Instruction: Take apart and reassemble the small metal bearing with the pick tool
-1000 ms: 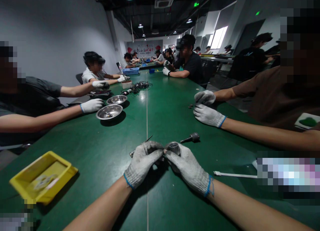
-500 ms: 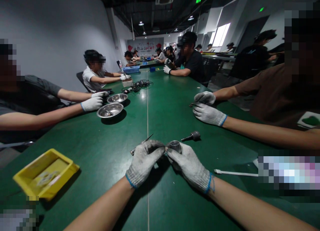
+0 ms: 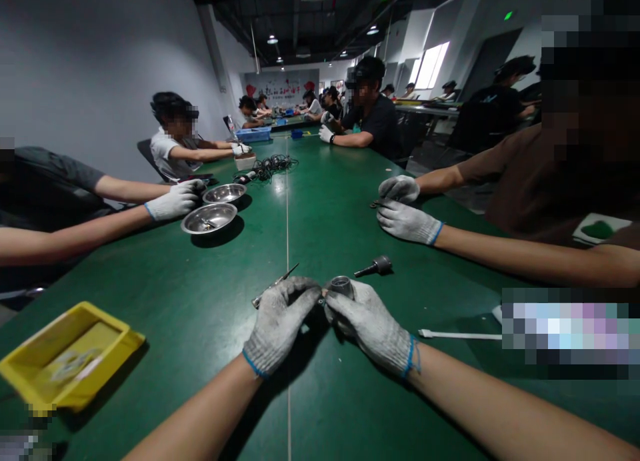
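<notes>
Both my hands wear grey knit gloves and meet over the green table (image 3: 320, 208). My right hand (image 3: 367, 324) is closed round a small grey metal cylinder (image 3: 341, 286) whose open top shows above my fingers. My left hand (image 3: 280, 321) is closed in a pinch beside that cylinder; what its fingertips grip is hidden. A thin metal tool (image 3: 276, 284) lies on the table just behind my left hand. A dark metal part with a shaft (image 3: 375, 267) lies just beyond my right hand.
A yellow tray (image 3: 67, 358) sits at the near left. Two steel bowls (image 3: 209, 218) stand by a co-worker's gloved hands on the left. Another person's gloved hands (image 3: 407, 222) rest at the right. A white strip (image 3: 457, 335) lies near my right forearm. Black cables (image 3: 270, 164) lie farther back.
My hands stay together on the cylinder with little movement. The view has shifted slightly, so everything sits a bit lower-left in the picture.
</notes>
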Demonstrator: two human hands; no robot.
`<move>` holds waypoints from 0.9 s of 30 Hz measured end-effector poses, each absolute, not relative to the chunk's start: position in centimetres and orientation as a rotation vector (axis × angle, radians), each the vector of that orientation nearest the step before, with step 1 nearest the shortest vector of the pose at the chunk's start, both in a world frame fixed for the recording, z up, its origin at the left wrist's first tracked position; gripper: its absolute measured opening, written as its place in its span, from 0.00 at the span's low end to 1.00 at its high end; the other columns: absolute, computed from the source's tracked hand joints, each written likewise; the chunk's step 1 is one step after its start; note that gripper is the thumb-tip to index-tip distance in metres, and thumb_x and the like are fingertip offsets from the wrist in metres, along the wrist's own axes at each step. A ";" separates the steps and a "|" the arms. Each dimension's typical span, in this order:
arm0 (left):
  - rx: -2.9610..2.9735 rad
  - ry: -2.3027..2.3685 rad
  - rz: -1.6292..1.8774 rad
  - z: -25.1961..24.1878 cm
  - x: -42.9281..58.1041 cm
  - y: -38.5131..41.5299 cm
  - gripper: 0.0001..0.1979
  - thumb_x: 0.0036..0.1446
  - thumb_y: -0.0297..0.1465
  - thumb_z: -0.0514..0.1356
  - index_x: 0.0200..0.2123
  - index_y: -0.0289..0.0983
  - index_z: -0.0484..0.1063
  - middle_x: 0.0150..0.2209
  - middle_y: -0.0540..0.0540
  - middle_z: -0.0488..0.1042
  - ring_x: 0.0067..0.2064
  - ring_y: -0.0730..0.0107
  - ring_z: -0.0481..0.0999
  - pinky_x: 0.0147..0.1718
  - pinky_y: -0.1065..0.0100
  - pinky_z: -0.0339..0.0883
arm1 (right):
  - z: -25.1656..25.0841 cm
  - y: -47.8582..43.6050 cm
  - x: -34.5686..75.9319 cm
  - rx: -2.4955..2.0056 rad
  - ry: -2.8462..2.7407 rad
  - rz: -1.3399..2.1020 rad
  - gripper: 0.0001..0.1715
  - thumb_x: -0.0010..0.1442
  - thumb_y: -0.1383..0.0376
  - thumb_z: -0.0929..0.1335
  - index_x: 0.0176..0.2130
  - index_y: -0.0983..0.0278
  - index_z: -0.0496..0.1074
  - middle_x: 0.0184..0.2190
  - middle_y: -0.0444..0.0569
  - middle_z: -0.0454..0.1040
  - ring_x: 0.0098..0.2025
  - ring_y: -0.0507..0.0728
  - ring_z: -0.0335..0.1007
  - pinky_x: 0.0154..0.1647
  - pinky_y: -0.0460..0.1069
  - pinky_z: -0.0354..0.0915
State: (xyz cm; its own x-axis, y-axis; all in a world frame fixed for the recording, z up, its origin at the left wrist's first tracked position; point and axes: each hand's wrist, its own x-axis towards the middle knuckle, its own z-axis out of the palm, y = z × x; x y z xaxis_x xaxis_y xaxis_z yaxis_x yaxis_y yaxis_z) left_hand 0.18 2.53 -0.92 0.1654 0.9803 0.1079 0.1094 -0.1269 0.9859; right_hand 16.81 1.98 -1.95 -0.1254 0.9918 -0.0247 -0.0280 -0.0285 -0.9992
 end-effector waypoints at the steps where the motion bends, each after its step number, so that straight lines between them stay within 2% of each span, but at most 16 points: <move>1: 1.458 1.117 1.119 -0.9 0.2 2.6 0.10 0.60 0.36 0.65 0.32 0.35 0.80 0.29 0.44 0.81 0.34 0.62 0.79 0.35 0.66 0.71 | -1.9 2.0 16.9 -1.138 -1.275 1.341 0.20 0.57 0.51 0.73 0.25 0.62 0.69 0.17 0.39 0.64 0.18 0.48 0.53 0.18 0.46 0.48; 11: 1.571 1.149 1.119 -0.6 0.3 2.3 0.10 0.59 0.34 0.65 0.39 0.35 0.83 0.37 0.42 0.85 0.39 0.60 0.83 0.42 0.63 0.75 | -2.2 2.2 16.2 -1.115 -1.021 1.445 0.19 0.48 0.52 0.75 0.26 0.62 0.67 0.17 0.37 0.64 0.16 0.46 0.49 0.15 0.44 0.44; 18: 1.723 1.204 1.173 -0.8 0.3 2.3 0.08 0.60 0.33 0.64 0.36 0.38 0.84 0.35 0.45 0.84 0.38 0.62 0.82 0.42 0.64 0.76 | -2.2 2.3 16.4 -1.096 -1.059 1.446 0.18 0.50 0.52 0.74 0.26 0.62 0.68 0.16 0.37 0.65 0.15 0.45 0.50 0.15 0.43 0.44; 27: 1.884 1.189 1.225 -1.1 -0.1 2.0 0.09 0.63 0.31 0.62 0.37 0.39 0.84 0.36 0.46 0.83 0.38 0.64 0.82 0.42 0.66 0.76 | -2.0 2.2 16.2 -1.090 -1.025 1.431 0.17 0.48 0.54 0.74 0.24 0.62 0.67 0.16 0.38 0.65 0.16 0.46 0.52 0.15 0.44 0.45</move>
